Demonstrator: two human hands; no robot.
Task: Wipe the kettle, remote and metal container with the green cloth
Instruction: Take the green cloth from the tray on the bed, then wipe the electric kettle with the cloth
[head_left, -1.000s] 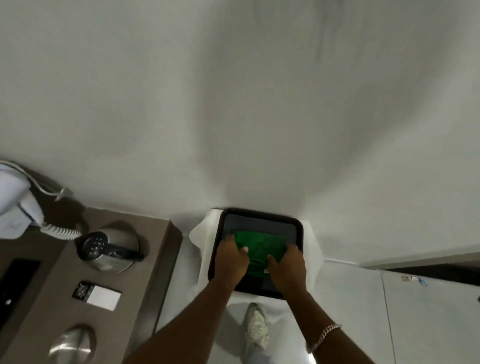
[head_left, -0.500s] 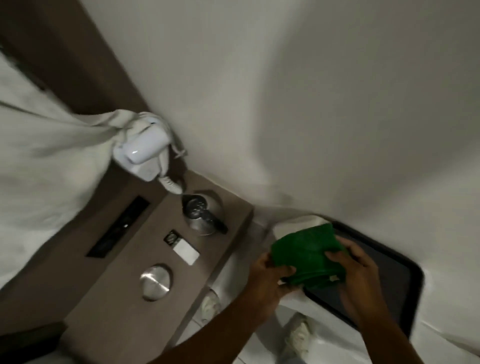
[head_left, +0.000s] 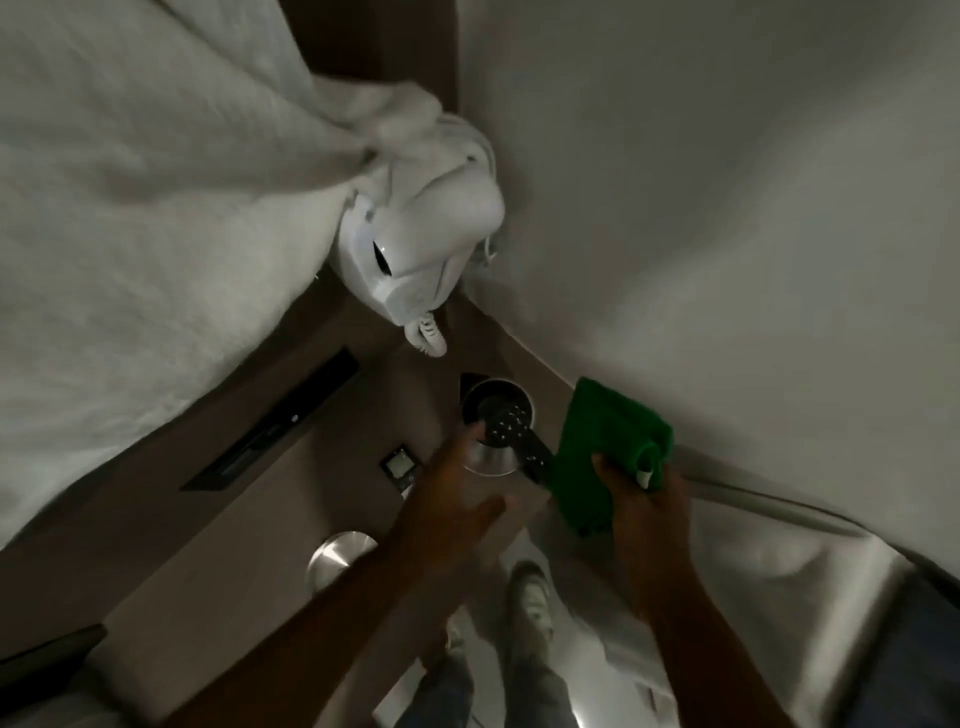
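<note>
**Q:** While the right hand (head_left: 647, 499) is clamped on the green cloth (head_left: 605, 452), has any wiping begun?

**A:** As far as I can judge, no. The cloth hangs folded in that hand, just right of the kettle (head_left: 496, 421), overlapping the end of its black handle from this angle; whether it touches, I cannot tell.

**Q:** And the left hand (head_left: 457, 499)?

**A:** Fingers spread, holding nothing, reaching forward with the fingertips at the near side of the kettle, probably to steady it.

**Q:** So what remains?

**A:** All three, it seems. The kettle stands on the desk (head_left: 208, 561) straight ahead of the left hand. The metal container (head_left: 337, 558) sits nearer the person, left of the left forearm. The long dark thing (head_left: 275, 426) further left is likely the remote, though it is too dim to be certain.
</note>
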